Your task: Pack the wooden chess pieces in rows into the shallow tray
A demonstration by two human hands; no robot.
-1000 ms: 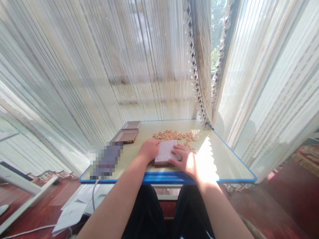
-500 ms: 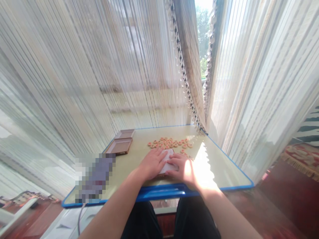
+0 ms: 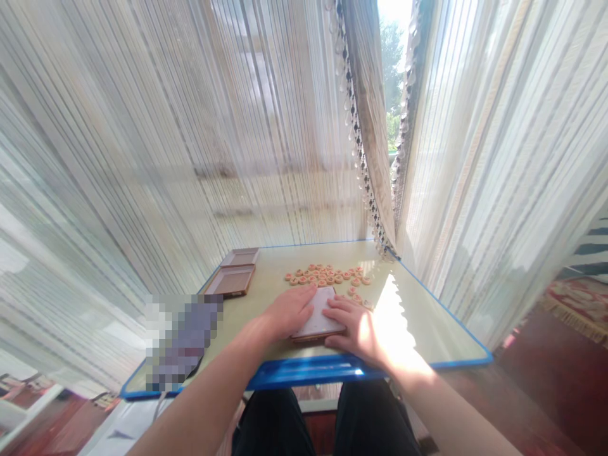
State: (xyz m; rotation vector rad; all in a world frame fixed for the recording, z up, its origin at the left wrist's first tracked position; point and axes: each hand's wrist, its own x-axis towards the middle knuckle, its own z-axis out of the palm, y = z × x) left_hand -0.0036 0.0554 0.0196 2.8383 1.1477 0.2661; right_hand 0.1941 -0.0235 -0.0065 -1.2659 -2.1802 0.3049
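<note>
A flat box or folded board with a white top and brown edge [image 3: 319, 318] lies near the front of the table, between my hands. My left hand [image 3: 287, 311] rests on its left side, fingers stretched out and lying flat. My right hand [image 3: 351, 323] lies along its right side with the fingers apart, some of them over the white top. Just beyond the hands are several round wooden game pieces [image 3: 327, 276] with reddish marks, scattered in a loose group. A few of them lie close to my right fingers.
An open hinged brown box [image 3: 231, 281] lies at the back left of the blue-edged table [image 3: 441, 323]. A blurred-out purplish object [image 3: 185, 342] with a cable occupies the front left corner. String curtains [image 3: 285, 126] hang behind the table, and sunlight falls on its right side.
My hands have drawn slightly apart, so more of the white top shows between them. The whole view has shifted a little. The game pieces and the open box look unmoved.
</note>
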